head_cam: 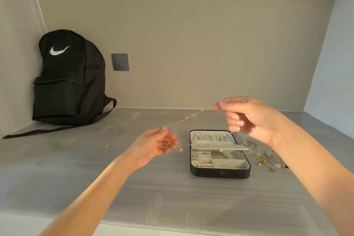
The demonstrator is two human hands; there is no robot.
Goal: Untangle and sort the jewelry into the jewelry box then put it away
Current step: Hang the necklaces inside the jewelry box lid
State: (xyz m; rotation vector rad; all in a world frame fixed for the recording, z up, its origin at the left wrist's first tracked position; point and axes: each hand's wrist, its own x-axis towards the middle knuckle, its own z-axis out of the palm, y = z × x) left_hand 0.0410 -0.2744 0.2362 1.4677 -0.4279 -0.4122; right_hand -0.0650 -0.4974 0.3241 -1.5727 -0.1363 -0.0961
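A thin gold chain stretches taut in the air between my two hands. My left hand pinches its lower end, and small gold charms dangle below those fingers. My right hand pinches the upper end, above and behind the jewelry box. The black jewelry box lies open on the grey shelf, its cream inside holding rings, a bracelet and small coloured pieces. A cream flap stands across its middle.
Loose jewelry and clear rings lie to the right of the box. A small gold piece lies on the shelf at the left. A black backpack leans in the back left corner, one strap trailing forward. A grey wall socket sits beside it.
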